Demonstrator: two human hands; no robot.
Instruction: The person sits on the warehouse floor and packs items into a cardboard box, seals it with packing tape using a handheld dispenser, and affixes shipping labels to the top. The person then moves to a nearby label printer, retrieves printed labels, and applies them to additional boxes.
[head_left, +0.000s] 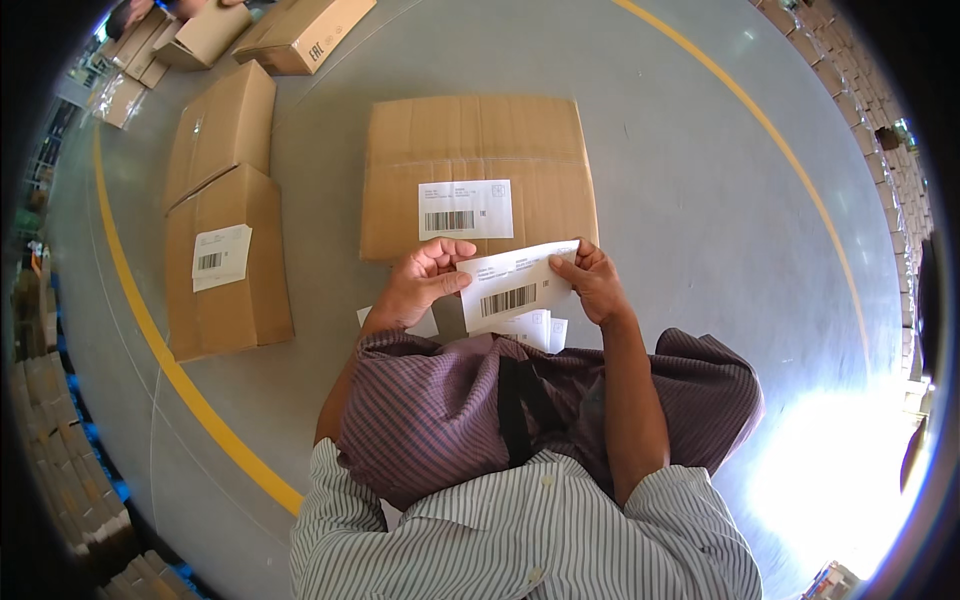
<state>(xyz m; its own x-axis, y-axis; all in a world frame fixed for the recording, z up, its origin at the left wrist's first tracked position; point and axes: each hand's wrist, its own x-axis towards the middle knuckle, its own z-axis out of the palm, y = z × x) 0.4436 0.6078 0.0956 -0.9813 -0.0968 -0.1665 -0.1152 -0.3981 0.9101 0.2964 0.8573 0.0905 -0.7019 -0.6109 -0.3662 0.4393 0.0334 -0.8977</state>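
Observation:
Between my two hands is a white barcode label sheet (510, 285), held slightly tilted above my lap. My right hand (598, 283) pinches its upper right corner, thumb on the front. At the left edge, my left hand (424, 281) has its thumb against the paper and its other fingers curled. Just beyond them lies a large cardboard carton (480, 135) with a similar white label (465, 210) flat on its top. More printed labels (529, 326) show below the held one, partly hidden by it and my clothing. Another white sheet (424, 322) lies behind my left wrist.
To the left sits a carton (225, 315) bearing label sheets (221, 255), against another carton (225, 124). A further carton (304, 37) stands at the upper left, near another person's hand (135, 15). Yellow lines (139, 292) mark the grey floor. Stacked cardboard (855, 105) lines the right rim.

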